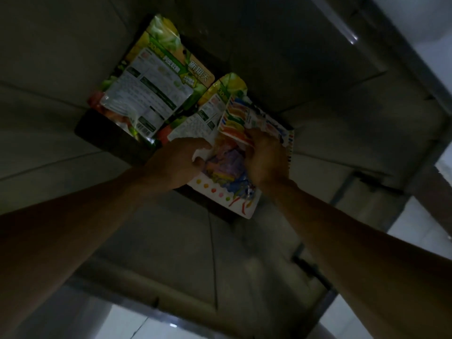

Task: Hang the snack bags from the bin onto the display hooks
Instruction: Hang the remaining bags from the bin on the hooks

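Hands, left (179,162) and right (265,160), clamp a colourful snack bag (227,167), long axis running near-to-far

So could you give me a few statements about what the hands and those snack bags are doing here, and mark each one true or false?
1. Both hands grip the white bag with the colourful candy print. True.
2. The left hand hangs empty at the person's side. False: it holds the white bag's left edge.
3. Two green bags lie beyond the hands, the far green bag and the near green bag. True.
4. The right hand grips a green bag. False: it holds the white bag's upper right part.
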`<state>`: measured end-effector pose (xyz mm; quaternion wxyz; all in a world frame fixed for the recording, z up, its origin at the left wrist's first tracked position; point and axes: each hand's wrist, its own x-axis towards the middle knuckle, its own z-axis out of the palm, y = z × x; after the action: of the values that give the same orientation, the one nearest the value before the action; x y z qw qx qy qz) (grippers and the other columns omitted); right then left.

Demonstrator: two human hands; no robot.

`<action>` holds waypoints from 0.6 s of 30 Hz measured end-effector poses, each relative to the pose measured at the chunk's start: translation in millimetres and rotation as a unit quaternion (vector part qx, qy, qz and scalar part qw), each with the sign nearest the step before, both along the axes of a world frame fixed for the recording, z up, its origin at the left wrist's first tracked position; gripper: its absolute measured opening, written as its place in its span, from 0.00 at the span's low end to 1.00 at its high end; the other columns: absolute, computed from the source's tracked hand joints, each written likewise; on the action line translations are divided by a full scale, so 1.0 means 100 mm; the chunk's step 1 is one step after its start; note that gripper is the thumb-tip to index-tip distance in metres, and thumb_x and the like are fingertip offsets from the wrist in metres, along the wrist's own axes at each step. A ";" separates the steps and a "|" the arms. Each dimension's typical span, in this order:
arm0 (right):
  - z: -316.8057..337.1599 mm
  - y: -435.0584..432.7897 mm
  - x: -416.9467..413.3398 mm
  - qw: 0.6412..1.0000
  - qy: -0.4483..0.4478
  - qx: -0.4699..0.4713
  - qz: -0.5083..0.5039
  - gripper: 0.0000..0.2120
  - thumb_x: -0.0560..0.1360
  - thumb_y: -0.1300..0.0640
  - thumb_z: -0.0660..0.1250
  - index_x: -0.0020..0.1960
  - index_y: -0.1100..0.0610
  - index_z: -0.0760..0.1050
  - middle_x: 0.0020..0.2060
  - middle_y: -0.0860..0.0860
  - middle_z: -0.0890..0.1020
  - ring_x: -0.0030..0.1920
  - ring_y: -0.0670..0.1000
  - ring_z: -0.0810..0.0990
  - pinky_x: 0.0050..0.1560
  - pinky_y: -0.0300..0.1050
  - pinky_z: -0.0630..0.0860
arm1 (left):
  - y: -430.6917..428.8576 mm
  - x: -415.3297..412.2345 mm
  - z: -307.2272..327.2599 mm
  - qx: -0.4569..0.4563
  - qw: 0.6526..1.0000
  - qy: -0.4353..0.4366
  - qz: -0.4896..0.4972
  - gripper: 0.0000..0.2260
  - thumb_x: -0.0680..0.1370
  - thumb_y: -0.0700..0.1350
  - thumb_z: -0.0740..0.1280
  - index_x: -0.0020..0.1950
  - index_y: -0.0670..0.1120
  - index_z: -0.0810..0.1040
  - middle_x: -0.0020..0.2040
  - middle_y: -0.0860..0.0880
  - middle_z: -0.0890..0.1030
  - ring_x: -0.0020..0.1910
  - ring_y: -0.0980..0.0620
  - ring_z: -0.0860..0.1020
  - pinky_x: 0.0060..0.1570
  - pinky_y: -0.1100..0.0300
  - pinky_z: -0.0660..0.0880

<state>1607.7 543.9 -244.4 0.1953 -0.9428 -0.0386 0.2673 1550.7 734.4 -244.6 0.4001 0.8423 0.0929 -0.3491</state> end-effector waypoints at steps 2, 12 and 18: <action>0.15 0.02 -0.07 1.000 -0.008 0.019 0.009 0.17 0.79 0.65 0.60 0.67 0.61 0.76 0.59 0.62 0.81 0.59 0.61 0.79 0.61 0.53 0.77 | 0.02 -0.05 0.10 -0.008 1.000 0.013 0.017 0.18 0.80 0.40 0.64 0.70 0.46 0.72 0.69 0.45 0.74 0.66 0.47 0.73 0.56 0.66 0.67; 1.03 0.14 -0.30 0.994 0.071 0.063 -0.060 0.08 0.81 0.58 0.64 0.57 0.58 0.79 0.52 0.54 0.83 0.54 0.54 0.81 0.50 0.48 0.80 | 0.32 -0.21 0.88 -0.034 0.992 0.054 0.105 0.14 0.79 0.38 0.65 0.65 0.43 0.77 0.63 0.44 0.79 0.60 0.47 0.77 0.57 0.61 0.72; 1.72 0.22 -0.21 0.913 0.251 0.227 -0.229 0.10 0.81 0.61 0.63 0.50 0.48 0.79 0.53 0.54 0.84 0.52 0.54 0.84 0.55 0.58 0.81 | 0.49 -0.08 1.43 -0.066 0.979 0.105 0.164 0.17 0.78 0.38 0.66 0.67 0.42 0.75 0.65 0.43 0.78 0.61 0.50 0.76 0.59 0.58 0.73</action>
<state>1586.9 565.5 -72.2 0.4633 -0.7580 0.1690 0.4268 1542.5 783.1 -101.8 0.4946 0.7459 0.2484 -0.3705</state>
